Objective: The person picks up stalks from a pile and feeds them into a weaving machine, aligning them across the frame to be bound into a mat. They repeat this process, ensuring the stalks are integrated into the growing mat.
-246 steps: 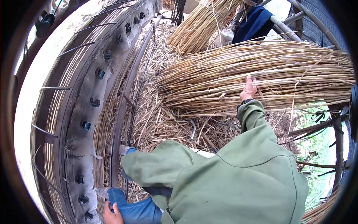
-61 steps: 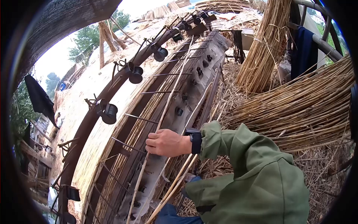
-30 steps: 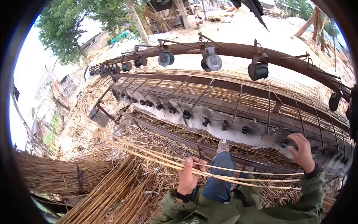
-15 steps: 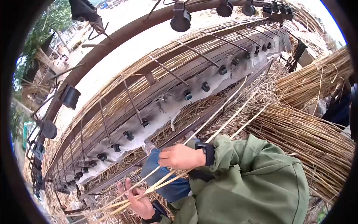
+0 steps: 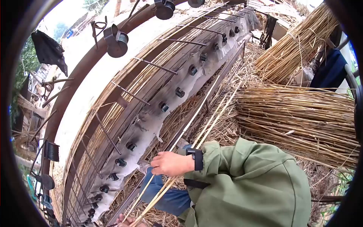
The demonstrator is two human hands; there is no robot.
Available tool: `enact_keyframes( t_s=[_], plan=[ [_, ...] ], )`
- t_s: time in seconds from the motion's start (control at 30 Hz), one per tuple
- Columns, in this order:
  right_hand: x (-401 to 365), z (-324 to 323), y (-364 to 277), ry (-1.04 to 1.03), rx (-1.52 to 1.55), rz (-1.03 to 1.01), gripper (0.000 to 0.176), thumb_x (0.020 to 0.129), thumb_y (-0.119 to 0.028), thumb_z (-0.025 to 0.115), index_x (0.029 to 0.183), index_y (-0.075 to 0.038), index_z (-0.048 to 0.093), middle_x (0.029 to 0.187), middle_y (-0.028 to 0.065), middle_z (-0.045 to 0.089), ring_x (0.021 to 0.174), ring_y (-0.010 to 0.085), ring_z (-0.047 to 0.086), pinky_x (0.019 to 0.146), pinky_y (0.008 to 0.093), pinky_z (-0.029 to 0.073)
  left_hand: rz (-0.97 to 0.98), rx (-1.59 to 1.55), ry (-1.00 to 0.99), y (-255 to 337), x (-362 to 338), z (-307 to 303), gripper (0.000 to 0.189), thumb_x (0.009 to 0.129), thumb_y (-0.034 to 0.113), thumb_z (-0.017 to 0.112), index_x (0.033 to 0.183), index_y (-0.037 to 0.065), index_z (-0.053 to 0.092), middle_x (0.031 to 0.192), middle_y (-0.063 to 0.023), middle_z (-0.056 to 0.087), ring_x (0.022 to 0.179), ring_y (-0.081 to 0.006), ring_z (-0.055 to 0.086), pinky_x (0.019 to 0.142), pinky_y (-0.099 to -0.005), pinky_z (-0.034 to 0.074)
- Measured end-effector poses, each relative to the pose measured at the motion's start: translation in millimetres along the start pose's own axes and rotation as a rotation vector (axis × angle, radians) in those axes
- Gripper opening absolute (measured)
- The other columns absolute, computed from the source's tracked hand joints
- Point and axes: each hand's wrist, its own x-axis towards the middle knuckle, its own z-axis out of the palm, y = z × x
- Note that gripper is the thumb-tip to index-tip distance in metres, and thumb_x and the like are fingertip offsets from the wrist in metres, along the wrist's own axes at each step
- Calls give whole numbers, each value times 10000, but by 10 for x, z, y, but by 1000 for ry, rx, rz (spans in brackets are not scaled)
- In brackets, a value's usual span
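Several long pale reed stalks (image 5: 158, 196) run diagonally from the bottom edge up to the right. My right hand (image 5: 168, 164) is closed around them near the middle, the back of the hand facing up and a dark band on the wrist. Low in the view, my left hand (image 5: 128, 222) is at the stalks' lower part, mostly cut off by the frame edge, with a few fingertips showing beside the stalks. How its fingers hold them is hard to make out.
A curved metal frame (image 5: 81, 72) with rods and wire spools (image 5: 117, 45) arcs across the left and top. Along it lies a pale strip (image 5: 151, 125) with dark spools. Large reed bundles (image 5: 295, 117) lie at the right, over loose straw (image 5: 223, 125).
The view has turned, so the frame and bundles have shifted. My left hand has moved down to the bottom edge; its spread fingers are now mostly out of sight. My right hand still grips the stalks.
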Motion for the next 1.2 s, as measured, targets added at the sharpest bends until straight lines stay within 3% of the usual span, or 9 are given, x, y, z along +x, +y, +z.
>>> enact_keyframes(
  t_s=[0.07, 0.17, 0.23, 0.3, 0.33, 0.57, 0.77, 1.03, 1.2],
  plan=[
    [113, 113, -146, 40, 36, -54, 91, 718, -167, 591, 745, -90, 550, 785, 51, 519, 813, 235, 568, 706, 359, 439, 177, 280, -43, -205, -65, 153, 502, 932, 108, 510, 1398, 29, 339, 1175, -256, 544, 975, -346, 565, 798, -368, 473],
    [85, 41, -39, 44, 33, -45, 105, 715, -166, 596, 776, -91, 555, 785, 50, 523, 811, 233, 574, 710, 360, 437, 109, -14, -31, 211, 95, 171, 408, 967, 165, 460, 1336, 4, 393, 1079, -224, 553, 873, -338, 537, 778, -392, 453],
    [-81, -71, 154, -30, 0, 20, 136, 713, -162, 606, 821, -90, 566, 781, 50, 524, 781, 246, 574, 696, 372, 445, 85, 110, 9, 710, 298, 70, 313, 987, 203, 427, 1223, 0, 456, 960, -155, 549, 767, -270, 512, 702, -338, 448],
    [-198, -318, 258, -67, 48, 23, 187, 718, -129, 613, 901, -97, 599, 768, 68, 514, 742, 268, 563, 644, 387, 469, -295, -758, 100, 89, 481, -542, 281, 972, 272, 472, 1124, 36, 475, 976, -78, 585, 673, -79, 514, 643, -224, 486],
    [-168, -276, 255, -62, 52, 25, 204, 724, -120, 628, 927, -95, 619, 734, 79, 505, 714, 270, 560, 608, 378, 471, -264, -490, 253, 652, 440, -203, 283, 986, 268, 434, 1154, 44, 472, 975, -65, 583, 689, -55, 506, 673, -218, 489],
    [406, 78, -506, -103, 210, 85, 265, 709, 27, 606, 962, -49, 633, 738, 131, 536, 652, 329, 571, 549, 390, 449, -425, -1089, 63, 707, 202, 829, 193, 959, 192, 495, 1076, 44, 536, 985, -153, 639, 724, -184, 601, 653, -297, 485],
    [45, -153, 50, -149, 223, 137, 208, 693, 30, 588, 897, 14, 619, 767, 158, 572, 671, 329, 572, 584, 378, 445, -344, -848, 513, 330, 631, -167, 180, 963, 204, 488, 1034, 45, 535, 888, -122, 645, 607, -121, 564, 551, -258, 485],
    [547, -19, -586, 12, 127, 34, 176, 697, 16, 651, 866, -8, 611, 722, 143, 525, 646, 337, 539, 559, 399, 421, -428, -1085, 294, 526, 424, 612, 205, 957, 193, 502, 1080, 29, 514, 938, -145, 637, 660, -158, 580, 595, -292, 494],
    [306, -365, -253, -95, 101, 93, 128, 744, 6, 596, 872, 5, 602, 715, 151, 504, 631, 337, 518, 555, 398, 405, -398, -963, 431, 378, 889, -120, 181, 960, 193, 487, 1045, 39, 530, 865, -118, 645, 603, -103, 557, 527, -233, 470]
  ],
)
